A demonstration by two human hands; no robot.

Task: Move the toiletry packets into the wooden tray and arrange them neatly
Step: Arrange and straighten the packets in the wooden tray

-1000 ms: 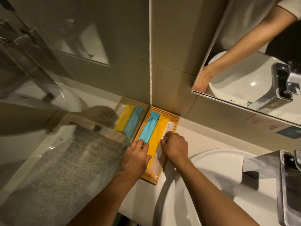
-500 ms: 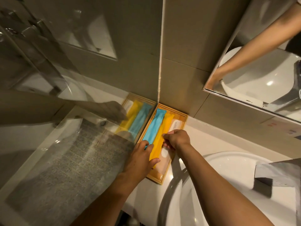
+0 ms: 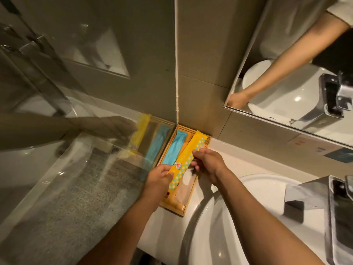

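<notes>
A wooden tray [image 3: 179, 207] sits in the corner of the counter against the tiled wall. In it lie a blue packet [image 3: 172, 150] on the left and a pale translucent packet [image 3: 186, 185] on the right. A long yellow packet [image 3: 186, 159] with a dotted edge is lifted and tilted above the tray. My left hand [image 3: 158, 178] pinches its near end. My right hand [image 3: 207, 165] grips its right edge near the middle.
A white basin [image 3: 225, 226] lies right of the tray, with a chrome tap [image 3: 328, 203] beyond. A glass shower partition [image 3: 76, 159] stands on the left and reflects the tray. A mirror [image 3: 296, 73] hangs on the wall above.
The yellow packet was lying flat in the tray; both hands have now lifted it and turned it so its printed dotted side shows.
</notes>
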